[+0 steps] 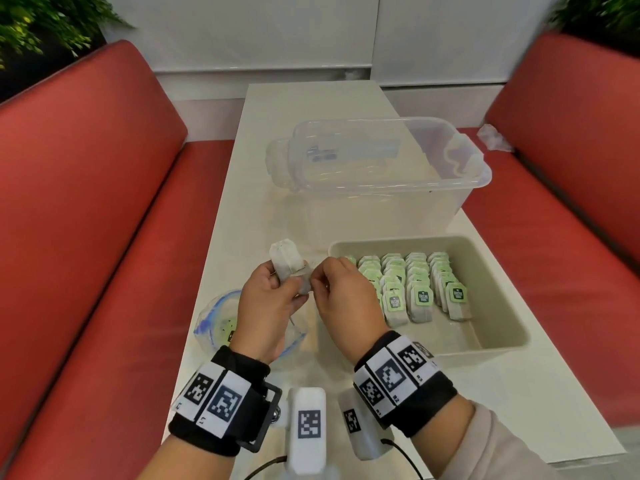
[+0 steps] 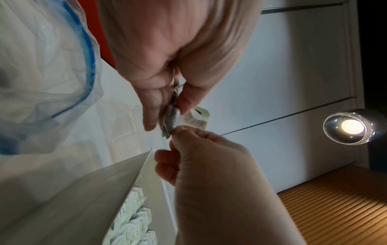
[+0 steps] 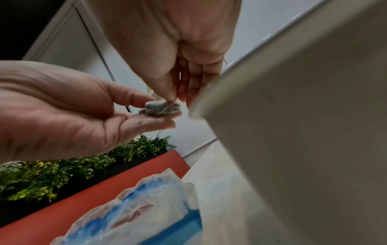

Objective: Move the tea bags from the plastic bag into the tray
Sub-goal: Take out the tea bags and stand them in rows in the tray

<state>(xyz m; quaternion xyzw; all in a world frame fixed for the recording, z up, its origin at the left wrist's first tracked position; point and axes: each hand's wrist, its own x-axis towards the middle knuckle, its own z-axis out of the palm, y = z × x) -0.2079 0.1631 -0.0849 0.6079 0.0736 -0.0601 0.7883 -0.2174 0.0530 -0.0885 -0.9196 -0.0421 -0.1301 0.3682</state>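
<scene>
My left hand [image 1: 273,289] grips a small bundle of grey tea bags [image 1: 284,262] above the table, just left of the beige tray [image 1: 498,296]. My right hand [image 1: 332,282] pinches one tea bag [image 2: 170,122] at the bundle's near end, thumb against forefinger. In the right wrist view the tea bags [image 3: 159,108] lie between my left thumb and fingers. Several rows of tea bags with green tags [image 1: 412,285] stand in the tray. The crumpled clear plastic bag [image 1: 216,323] with a blue strip lies on the table under my left wrist, with a green tag showing inside it.
A large clear plastic bin [image 1: 388,174] with its lid behind it stands at the back of the white table [image 1: 263,216]. Red benches [image 1: 86,237] run along both sides. A crumpled wrapper [image 1: 491,136] lies on the right bench.
</scene>
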